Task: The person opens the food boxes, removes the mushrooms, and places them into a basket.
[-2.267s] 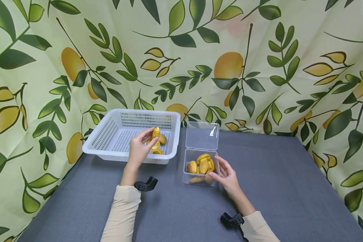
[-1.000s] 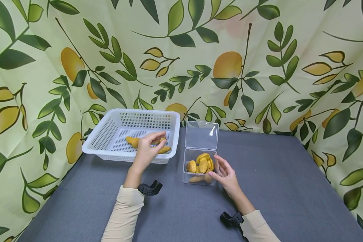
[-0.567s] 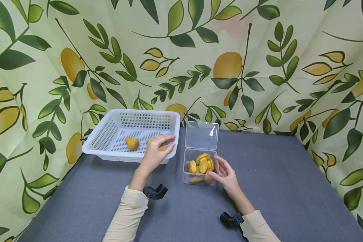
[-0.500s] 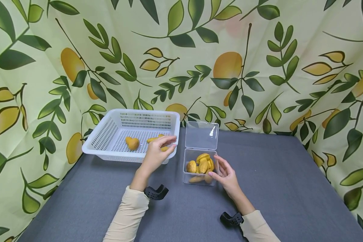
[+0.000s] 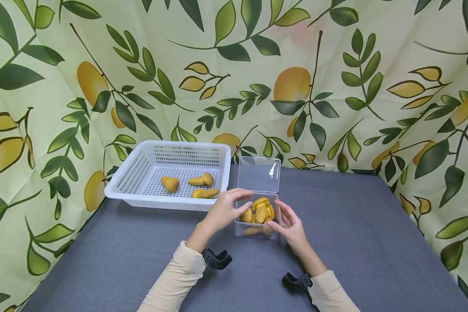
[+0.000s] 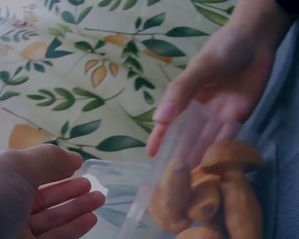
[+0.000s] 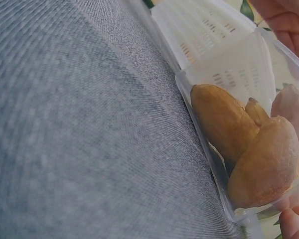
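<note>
In the head view a clear plastic box [image 5: 255, 232] with a raised lid holds several yellow-brown mushrooms [image 5: 261, 212]. My left hand [image 5: 225, 211] hovers at the box's left edge with nothing between thumb and fingers; the left wrist view shows the same hand [image 6: 45, 194] bare, its fingers apart. My right hand [image 5: 292, 225] rests at the box's right side, relaxed fingers along the wall and thumb by the front corner. Through the clear wall, the right wrist view shows mushrooms [image 7: 264, 164] up close.
A white perforated basket [image 5: 121, 190] stands left of the box, with a few mushrooms [image 5: 170, 184] on its floor. The box's transparent lid [image 5: 259, 174] stands up at the back. Grey cloth [image 5: 355, 225] covers the table, and a leaf-patterned curtain [image 5: 242, 69] hangs behind.
My left hand held a mushroom over the basket, let it go there, then moved right to the box with nothing in it. My right hand stays at the box.
</note>
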Demonstrator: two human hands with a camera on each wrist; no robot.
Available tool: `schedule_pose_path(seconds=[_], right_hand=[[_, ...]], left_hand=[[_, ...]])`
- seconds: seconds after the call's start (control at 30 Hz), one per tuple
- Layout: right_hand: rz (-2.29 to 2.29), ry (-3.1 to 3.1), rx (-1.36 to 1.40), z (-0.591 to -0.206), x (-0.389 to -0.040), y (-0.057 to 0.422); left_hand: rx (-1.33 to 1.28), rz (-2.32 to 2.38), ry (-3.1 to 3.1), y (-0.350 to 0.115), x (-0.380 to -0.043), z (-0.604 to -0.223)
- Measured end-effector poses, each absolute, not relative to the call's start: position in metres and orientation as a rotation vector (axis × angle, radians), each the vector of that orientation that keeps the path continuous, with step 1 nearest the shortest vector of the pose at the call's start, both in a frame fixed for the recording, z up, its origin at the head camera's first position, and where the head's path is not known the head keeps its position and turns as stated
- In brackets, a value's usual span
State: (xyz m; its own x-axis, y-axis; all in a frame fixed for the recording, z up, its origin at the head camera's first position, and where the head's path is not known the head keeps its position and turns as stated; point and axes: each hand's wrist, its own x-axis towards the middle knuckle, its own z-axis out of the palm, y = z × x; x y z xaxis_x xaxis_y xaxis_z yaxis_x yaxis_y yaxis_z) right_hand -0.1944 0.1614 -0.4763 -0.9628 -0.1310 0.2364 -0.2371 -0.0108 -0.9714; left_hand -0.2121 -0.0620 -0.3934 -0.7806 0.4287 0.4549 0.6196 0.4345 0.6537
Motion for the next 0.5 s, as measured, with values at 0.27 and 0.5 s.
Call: schedule_pose_path(seconds=[0.27, 0.5], right_hand=[[2.147, -2.183, 0.375, -0.475, -0.195, 0.161], [2.142, -2.158, 0.399, -0.477, -0.195, 0.161]], left_hand=[[-0.964, -1.253, -2.556, -0.045, -0.213, -0.406], [-0.86, -1.114, -2.697, -0.036, -0.213, -0.409]])
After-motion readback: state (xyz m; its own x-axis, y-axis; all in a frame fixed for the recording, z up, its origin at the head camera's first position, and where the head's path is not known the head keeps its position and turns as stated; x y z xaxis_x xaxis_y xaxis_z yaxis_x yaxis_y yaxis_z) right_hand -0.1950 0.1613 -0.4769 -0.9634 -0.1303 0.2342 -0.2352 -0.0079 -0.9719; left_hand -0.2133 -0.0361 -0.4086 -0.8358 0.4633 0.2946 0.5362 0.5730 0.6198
